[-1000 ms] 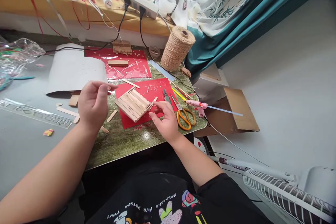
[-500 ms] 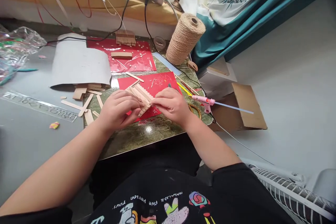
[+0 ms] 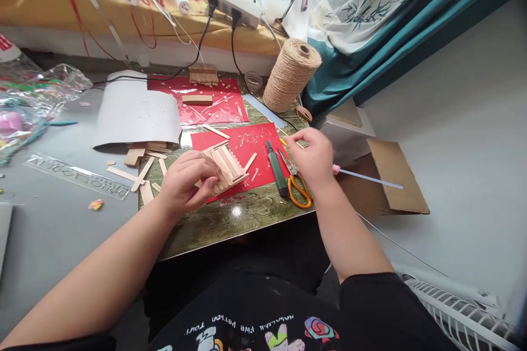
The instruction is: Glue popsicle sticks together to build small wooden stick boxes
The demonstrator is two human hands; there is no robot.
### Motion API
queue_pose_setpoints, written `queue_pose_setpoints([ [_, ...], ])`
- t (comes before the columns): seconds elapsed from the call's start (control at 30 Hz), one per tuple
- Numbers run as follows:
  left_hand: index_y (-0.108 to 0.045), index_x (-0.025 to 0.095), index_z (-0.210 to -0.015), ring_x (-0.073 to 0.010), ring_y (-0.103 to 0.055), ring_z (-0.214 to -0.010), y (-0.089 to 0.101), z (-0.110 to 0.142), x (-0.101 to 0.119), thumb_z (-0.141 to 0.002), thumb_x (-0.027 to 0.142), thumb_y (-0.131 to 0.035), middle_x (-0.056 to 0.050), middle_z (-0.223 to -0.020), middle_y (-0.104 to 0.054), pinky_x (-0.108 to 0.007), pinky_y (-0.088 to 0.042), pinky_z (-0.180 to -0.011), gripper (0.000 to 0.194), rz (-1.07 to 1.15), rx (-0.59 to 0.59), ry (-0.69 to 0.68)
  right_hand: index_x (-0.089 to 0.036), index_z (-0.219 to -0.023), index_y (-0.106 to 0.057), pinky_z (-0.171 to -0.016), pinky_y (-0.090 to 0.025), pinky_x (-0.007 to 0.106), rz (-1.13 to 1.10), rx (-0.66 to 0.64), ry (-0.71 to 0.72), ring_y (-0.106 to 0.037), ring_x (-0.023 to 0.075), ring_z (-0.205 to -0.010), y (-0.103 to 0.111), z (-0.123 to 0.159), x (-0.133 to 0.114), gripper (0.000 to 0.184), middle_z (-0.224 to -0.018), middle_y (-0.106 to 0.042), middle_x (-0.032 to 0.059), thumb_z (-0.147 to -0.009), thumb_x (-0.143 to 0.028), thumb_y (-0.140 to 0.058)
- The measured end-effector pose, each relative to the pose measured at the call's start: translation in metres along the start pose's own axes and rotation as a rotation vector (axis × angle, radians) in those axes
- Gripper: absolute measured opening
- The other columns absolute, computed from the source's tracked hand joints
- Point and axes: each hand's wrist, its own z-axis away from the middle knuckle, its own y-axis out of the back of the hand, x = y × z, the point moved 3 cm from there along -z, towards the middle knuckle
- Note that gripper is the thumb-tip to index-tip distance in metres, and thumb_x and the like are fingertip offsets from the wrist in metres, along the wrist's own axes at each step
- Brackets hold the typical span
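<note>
My left hand (image 3: 185,181) rests with curled fingers on the left side of a small craft-stick panel (image 3: 230,163), a ribbed piece of pale wooden sticks lying on a red sheet (image 3: 257,140). My right hand (image 3: 312,154) is closed in a pinch over a thin yellow pencil-like tool (image 3: 282,143); the fingers hide whether they grip it. Just below that hand lie scissors (image 3: 300,192) with orange handles and a dark green cutter-like tool (image 3: 276,169). A pink glue gun (image 3: 336,169) is mostly hidden behind my right hand, its glue stick pointing right.
Loose craft sticks (image 3: 144,173) and a curled white sheet (image 3: 138,109) lie at left, near a clear stencil ruler (image 3: 78,176). A twine spool (image 3: 292,74) stands at the back right. Power cords run down from a power strip (image 3: 233,3). An open cardboard box (image 3: 397,175) sits right of the table.
My right hand has left the craft-stick panel and moved right, over the yellow tool. The scissors and green tool are now uncovered. My left hand stays at the panel.
</note>
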Motion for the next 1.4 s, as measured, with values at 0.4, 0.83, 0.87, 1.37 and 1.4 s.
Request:
queue_pose_setpoints([
  [0.4, -0.069, 0.027, -0.11, -0.0188, -0.072, -0.088, 0.005, -0.004, -0.002, -0.09, 0.02, -0.079, -0.003, -0.098, -0.077, -0.038, -0.057, -0.082, 0.023, -0.068, 0.197, 0.142, -0.026, -0.116, -0.073, -0.108, -0.053, 0.045, -0.447, -0.421, -0.05, -0.068, 0.024, -0.116, -0.063, 0.076, -0.049, 0.02, -0.118, -0.072, 0.0076, -0.097, -0.031, -0.072],
  [0.83, -0.07, 0.028, -0.102, -0.0158, -0.07, -0.078, 0.008, -0.011, 0.008, -0.086, 0.026, -0.086, 0.002, -0.089, -0.077, -0.035, -0.056, -0.076, 0.022, -0.168, 0.159, -0.013, -0.026, -0.113, -0.079, -0.101, -0.057, 0.04, -0.52, -0.371, -0.046, -0.071, 0.0212, -0.11, -0.059, 0.048, -0.094, 0.017, -0.112, -0.078, 0.0044, -0.099, -0.03, -0.071],
  [0.87, -0.07, 0.028, -0.102, -0.0157, -0.071, -0.078, 0.008, -0.011, 0.009, -0.087, 0.024, -0.085, 0.002, -0.088, -0.078, -0.035, -0.056, -0.076, 0.021, -0.167, 0.158, -0.027, -0.027, -0.114, -0.079, -0.101, -0.057, 0.04, -0.536, -0.396, -0.044, -0.071, 0.0211, -0.11, -0.062, 0.048, -0.097, 0.018, -0.112, -0.078, 0.004, -0.099, -0.031, -0.071],
  [1.37, -0.068, 0.028, -0.102, -0.0182, -0.076, -0.087, 0.01, -0.007, 0.015, -0.086, 0.012, -0.08, 0.001, -0.098, -0.081, -0.038, -0.059, -0.08, 0.025, -0.163, 0.199, -0.021, -0.028, -0.1, -0.079, -0.096, -0.057, 0.039, -0.592, -0.287, -0.094, -0.072, 0.02, -0.099, -0.068, 0.046, -0.11, 0.014, -0.102, -0.077, 0.0015, -0.087, -0.031, -0.085],
  [1.4, -0.068, 0.028, -0.103, -0.0185, -0.076, -0.087, 0.01, -0.007, 0.015, -0.086, 0.012, -0.08, 0.001, -0.098, -0.081, -0.038, -0.059, -0.08, 0.026, -0.164, 0.195, -0.025, -0.028, -0.101, -0.079, -0.096, -0.057, 0.038, -0.596, -0.296, -0.09, -0.072, 0.0199, -0.1, -0.068, 0.046, -0.11, 0.015, -0.103, -0.078, 0.0014, -0.088, -0.031, -0.085],
])
